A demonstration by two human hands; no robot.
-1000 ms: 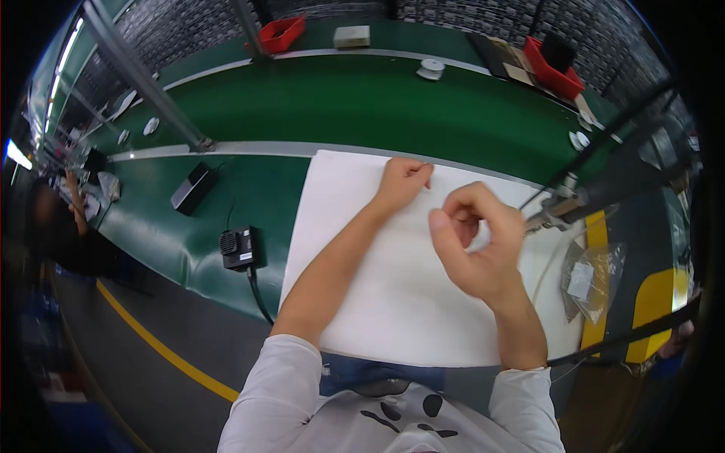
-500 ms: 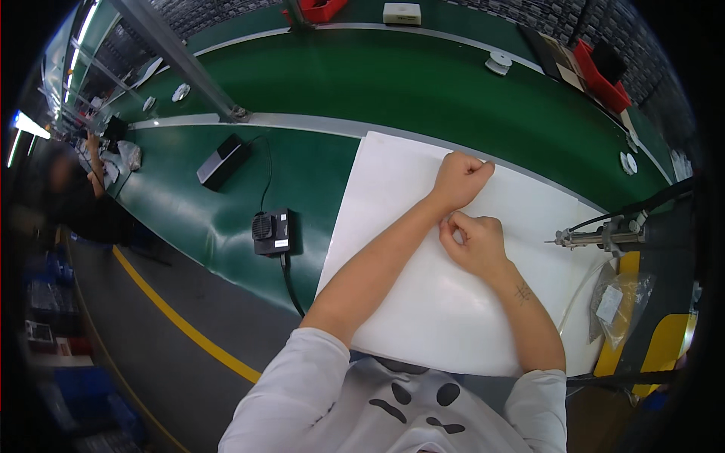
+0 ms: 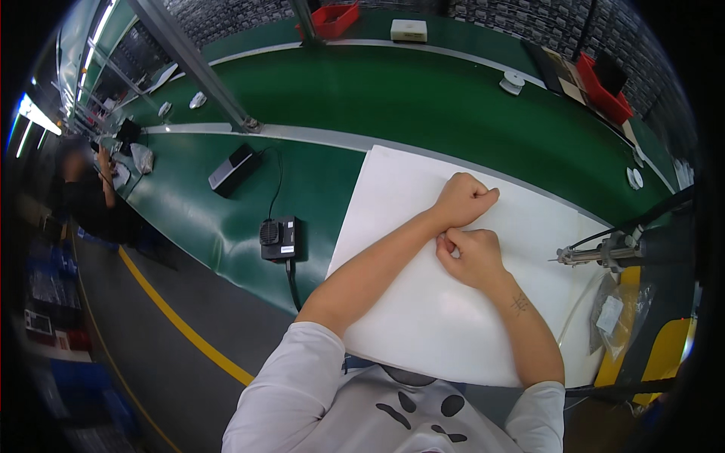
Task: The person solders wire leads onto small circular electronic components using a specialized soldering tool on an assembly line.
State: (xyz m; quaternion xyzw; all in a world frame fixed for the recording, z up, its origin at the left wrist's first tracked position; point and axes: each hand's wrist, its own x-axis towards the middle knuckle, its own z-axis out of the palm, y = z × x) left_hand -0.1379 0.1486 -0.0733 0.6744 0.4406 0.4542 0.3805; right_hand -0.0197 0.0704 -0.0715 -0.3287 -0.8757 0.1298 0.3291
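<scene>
Plainly, both hands are resting low on the white sheet (image 3: 423, 317) that is covering the near part of the green bench (image 3: 423, 98), near the centre of the frame. The left hand (image 3: 462, 200) is curled into a closed fist, knuckles pointing toward the right of the frame, and nothing is showing inside it. The right hand (image 3: 470, 255) is lying just below it, its fingertips pinching at the left wrist — whether they are gripping something small there or only touching skin, I cannot tell. The sheet seems to be serving as a clean working surface, which would explain why the hands are staying over it. At the right edge one metal-tipped tool (image 3: 596, 253) is sitting in a holder, pointing in toward the sheet, seemingly to be within easy reach; below it one clear plastic bag (image 3: 619, 317) is lying. To the left of the sheet one small black box with a cable (image 3: 278, 238) is sitting, and one flat dark device (image 3: 232, 169) is lying further toward the upper left. Along the top — two red bins (image 3: 336, 19), one at centre and one at the right.
</scene>
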